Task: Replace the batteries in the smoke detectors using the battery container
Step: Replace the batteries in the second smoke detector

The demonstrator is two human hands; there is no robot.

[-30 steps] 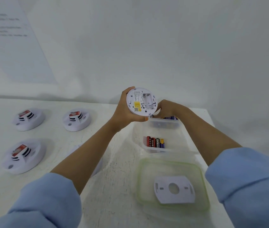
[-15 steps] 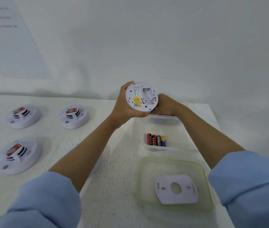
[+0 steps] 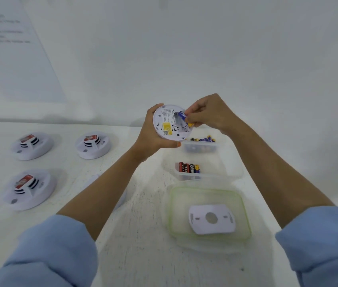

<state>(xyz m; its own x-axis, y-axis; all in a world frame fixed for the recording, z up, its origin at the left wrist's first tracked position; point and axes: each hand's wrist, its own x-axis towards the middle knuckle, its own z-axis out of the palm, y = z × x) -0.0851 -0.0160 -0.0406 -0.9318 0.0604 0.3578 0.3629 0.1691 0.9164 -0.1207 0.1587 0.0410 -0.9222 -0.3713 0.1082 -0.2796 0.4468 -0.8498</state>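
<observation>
Above the table [image 3: 143, 255] | your left hand [image 3: 153, 133] grips the detector [image 3: 169, 123] by its rim, back up | right hand [image 3: 209, 112] pinches a battery [image 3: 182, 117] at the bay | battery small, smooth, likely slippery: hold it mid-barrel | container [image 3: 201, 147] just below.

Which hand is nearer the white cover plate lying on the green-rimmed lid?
Neither by much, likely the left. The left hand holds the smoke detector and the right hand a battery, both raised far behind the cover plate.

4 smoke detectors [image 3: 32, 146] in clear view, 2 battery containers [image 3: 202, 146], 1 lid [image 3: 208, 214]
</observation>
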